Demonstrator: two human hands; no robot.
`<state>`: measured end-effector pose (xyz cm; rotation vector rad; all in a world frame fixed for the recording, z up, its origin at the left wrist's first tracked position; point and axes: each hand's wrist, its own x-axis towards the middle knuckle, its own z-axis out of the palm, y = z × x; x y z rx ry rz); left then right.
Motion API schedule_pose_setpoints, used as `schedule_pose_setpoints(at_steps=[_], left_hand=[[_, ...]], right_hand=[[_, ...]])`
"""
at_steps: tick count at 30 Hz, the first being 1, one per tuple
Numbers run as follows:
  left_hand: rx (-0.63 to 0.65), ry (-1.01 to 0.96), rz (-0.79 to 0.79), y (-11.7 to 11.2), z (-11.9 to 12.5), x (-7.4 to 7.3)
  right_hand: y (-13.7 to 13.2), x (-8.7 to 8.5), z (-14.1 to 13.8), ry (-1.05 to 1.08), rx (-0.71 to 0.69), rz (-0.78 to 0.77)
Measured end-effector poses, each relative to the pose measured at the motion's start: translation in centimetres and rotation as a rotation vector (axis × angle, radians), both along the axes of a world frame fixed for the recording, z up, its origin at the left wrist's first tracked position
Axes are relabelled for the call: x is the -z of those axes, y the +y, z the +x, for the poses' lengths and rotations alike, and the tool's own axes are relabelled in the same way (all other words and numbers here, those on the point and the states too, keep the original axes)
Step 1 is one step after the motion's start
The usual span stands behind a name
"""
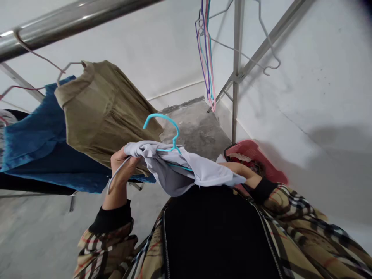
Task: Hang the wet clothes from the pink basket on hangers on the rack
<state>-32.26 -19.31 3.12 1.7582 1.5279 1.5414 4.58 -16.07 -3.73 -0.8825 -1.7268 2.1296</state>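
My left hand grips one end of a light grey garment, fingers closed on the cloth and a white cord. A turquoise hanger sits in the garment, its hook sticking up. My right hand is mostly under the garment's other end, holding it; its fingers are hidden by the cloth. Both hands are in front of my chest, below the metal rail.
An olive garment and a blue one hang on wire hangers from the rail at left. Several empty coloured hangers dangle at the top centre. A red laundry basket stands on the floor by the rack's upright post.
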Motion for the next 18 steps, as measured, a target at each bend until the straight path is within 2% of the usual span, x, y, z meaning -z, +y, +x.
schedule_pose_setpoints(at_steps=[2,4,6,8,11,13,15,18], left_hand=[[0.072,-0.006,0.008,-0.2,-0.2,0.2],[0.141,-0.007,-0.012,-0.4,-0.4,0.2],[0.193,-0.008,-0.025,-0.5,-0.7,0.0],[0.228,-0.009,-0.051,-0.7,-1.0,-0.2],[0.244,-0.003,-0.112,-1.0,-1.4,-0.5],[0.238,0.022,-0.159,-1.0,-1.4,-0.7],[0.217,0.081,-0.195,-0.9,-1.2,-0.7],[0.144,0.223,-0.222,-0.7,-0.8,-0.5]], right_hand=[[-1.2,0.3,-0.1,0.052,-0.173,-0.064],[-1.9,0.4,0.0,0.086,-0.195,-0.141],[-2.1,0.5,0.4,0.088,-0.008,-0.163],[-1.8,0.7,1.1,0.102,0.265,-0.116],[-0.8,1.1,2.5,0.09,0.63,0.031],[-0.2,1.0,3.4,0.06,0.809,0.164],[0.2,0.6,4.3,0.035,0.908,0.276],[0.3,-0.5,5.5,0.018,0.933,0.342]])
